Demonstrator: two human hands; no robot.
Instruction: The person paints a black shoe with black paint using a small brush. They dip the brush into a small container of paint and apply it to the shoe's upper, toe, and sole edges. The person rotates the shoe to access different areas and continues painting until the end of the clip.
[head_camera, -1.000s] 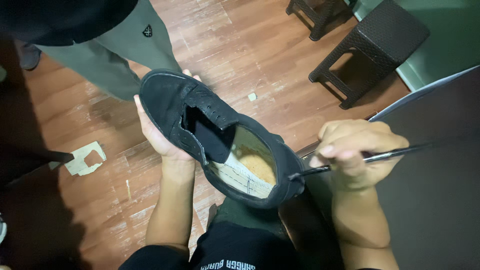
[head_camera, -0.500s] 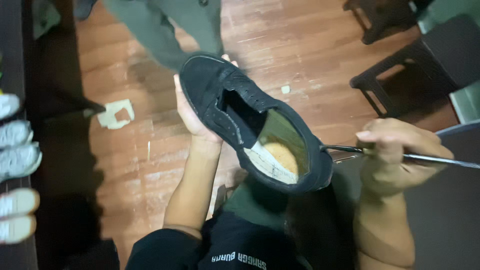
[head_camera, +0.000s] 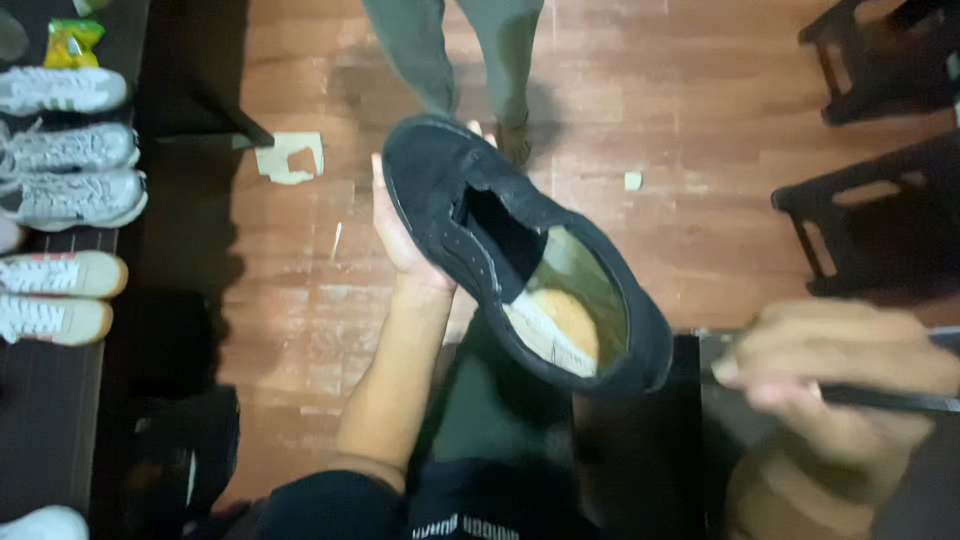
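Suede covers the black low-cut shoe, which is held above the wooden floor with its opening up, showing a tan insole and a pale strip inside. The left hand cups its sole, fingers wrapped underneath and mostly hidden. The right hand, blurred, pinches a thin dark rod-like tool whose end is cut off at the frame's right edge.

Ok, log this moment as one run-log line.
left hand: holds black shoe from beneath, opening up | right hand: grips thin dark tool, beside heel | floor: wood | left edge: pale sneakers in a row
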